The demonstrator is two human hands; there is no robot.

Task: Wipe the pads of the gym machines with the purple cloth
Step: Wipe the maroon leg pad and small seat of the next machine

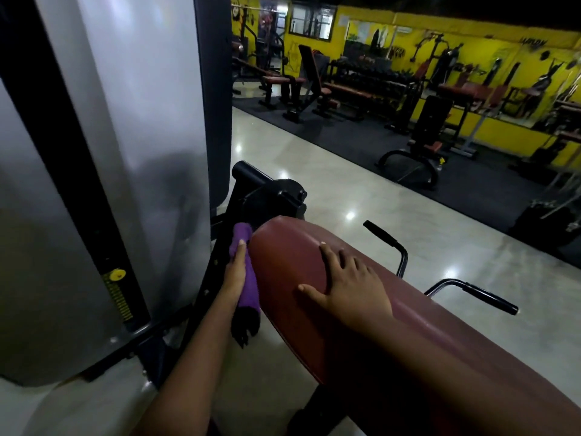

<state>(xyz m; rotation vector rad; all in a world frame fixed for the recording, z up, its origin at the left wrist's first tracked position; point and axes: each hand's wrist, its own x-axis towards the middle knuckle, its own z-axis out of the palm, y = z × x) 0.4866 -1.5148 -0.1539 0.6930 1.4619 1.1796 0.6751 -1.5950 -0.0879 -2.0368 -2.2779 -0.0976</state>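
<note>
A long maroon pad (pixel 408 335) of a gym machine runs from the centre toward the lower right. My left hand (pixel 235 272) presses the purple cloth (pixel 248 284) flat against the pad's left side, fingers straight; the cloth's dark fringed end hangs below the hand. My right hand (pixel 349 284) rests on top of the pad with fingers spread and holds nothing.
A grey weight-stack cover (pixel 103 152) with a yellow pin (pixel 118 274) stands close on the left. Black frame and pivot (pixel 276 196) sit just beyond the pad's end. Two black handles (pixel 490 298) stick out on the right. Benches and racks line the yellow far wall.
</note>
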